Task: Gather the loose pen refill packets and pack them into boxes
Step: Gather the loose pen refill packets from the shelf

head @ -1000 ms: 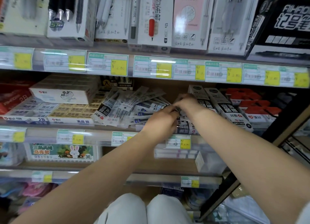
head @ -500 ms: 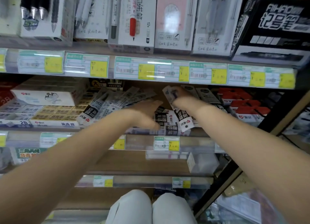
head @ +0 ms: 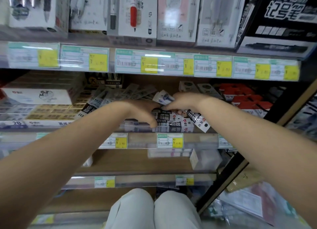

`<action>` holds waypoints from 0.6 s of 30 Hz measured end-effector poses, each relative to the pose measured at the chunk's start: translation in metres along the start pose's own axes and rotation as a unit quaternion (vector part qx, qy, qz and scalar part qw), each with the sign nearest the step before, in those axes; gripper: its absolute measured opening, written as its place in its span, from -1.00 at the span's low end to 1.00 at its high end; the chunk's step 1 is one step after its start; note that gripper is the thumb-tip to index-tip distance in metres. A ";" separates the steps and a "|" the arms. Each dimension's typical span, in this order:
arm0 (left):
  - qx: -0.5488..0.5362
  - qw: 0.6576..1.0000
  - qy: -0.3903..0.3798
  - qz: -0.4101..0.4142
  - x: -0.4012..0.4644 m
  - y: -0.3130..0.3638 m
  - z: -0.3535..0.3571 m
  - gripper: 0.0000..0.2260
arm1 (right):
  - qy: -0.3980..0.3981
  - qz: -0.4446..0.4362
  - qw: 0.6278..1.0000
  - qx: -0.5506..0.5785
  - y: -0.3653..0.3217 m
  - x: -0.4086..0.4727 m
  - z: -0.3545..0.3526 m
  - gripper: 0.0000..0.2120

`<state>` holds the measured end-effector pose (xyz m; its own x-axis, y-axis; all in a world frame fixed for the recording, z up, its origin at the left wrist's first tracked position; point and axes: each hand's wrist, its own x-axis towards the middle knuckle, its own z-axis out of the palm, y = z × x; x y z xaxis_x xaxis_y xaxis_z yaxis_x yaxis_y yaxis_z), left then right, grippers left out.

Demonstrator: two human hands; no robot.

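Note:
Loose pen refill packets [head: 130, 91], clear sleeves with black-and-white labels, lie in a heap on the middle shelf. My right hand [head: 181, 101] grips a small bundle of refill packets [head: 197, 119]; their clear tops stick out above my fingers and the labelled ends hang below my wrist. My left hand [head: 144, 112] reaches beside it with curled fingers on the packets at the shelf front [head: 169, 124]; whether it grips one is hidden. Two white refill boxes [head: 197, 88] stand behind my right hand.
Eraser boxes [head: 51, 114] and a white box [head: 37, 96] fill the shelf's left side. Red-and-white boxes [head: 243, 98] sit on the right. A price-label rail [head: 169, 140] edges the shelf front. Pen boxes [head: 133, 12] line the shelf above. A black upright [head: 240, 160] stands at the right.
My left hand has moved right to meet my right hand over the front packets. The bundle in my right hand has dropped slightly lower. The camera has shifted.

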<state>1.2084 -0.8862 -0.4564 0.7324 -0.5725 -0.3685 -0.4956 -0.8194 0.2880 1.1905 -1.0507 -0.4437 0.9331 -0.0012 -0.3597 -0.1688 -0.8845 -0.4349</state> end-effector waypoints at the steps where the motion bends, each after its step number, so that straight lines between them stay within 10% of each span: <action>1: -0.008 1.000 -0.004 -0.005 -0.001 -0.001 -0.001 -0.18 | -0.005 0.002 1.000 -0.022 0.000 -0.002 -0.003 -0.48; 10: -0.028 1.000 0.012 0.001 -0.003 -0.003 -0.006 -0.30 | -0.071 0.001 0.983 -0.171 0.005 -0.010 -0.010 -0.13; 18: -0.037 0.999 0.008 -0.007 -0.003 -0.007 -0.007 -0.27 | -0.054 -0.043 0.983 -0.169 0.007 -0.015 -0.005 -0.35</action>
<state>1.2132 -0.8786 -0.4512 0.7469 -0.5595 -0.3593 -0.4497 -0.8231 0.3469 1.1770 -1.0593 -0.4367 0.8973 0.1140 -0.4265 0.0417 -0.9837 -0.1751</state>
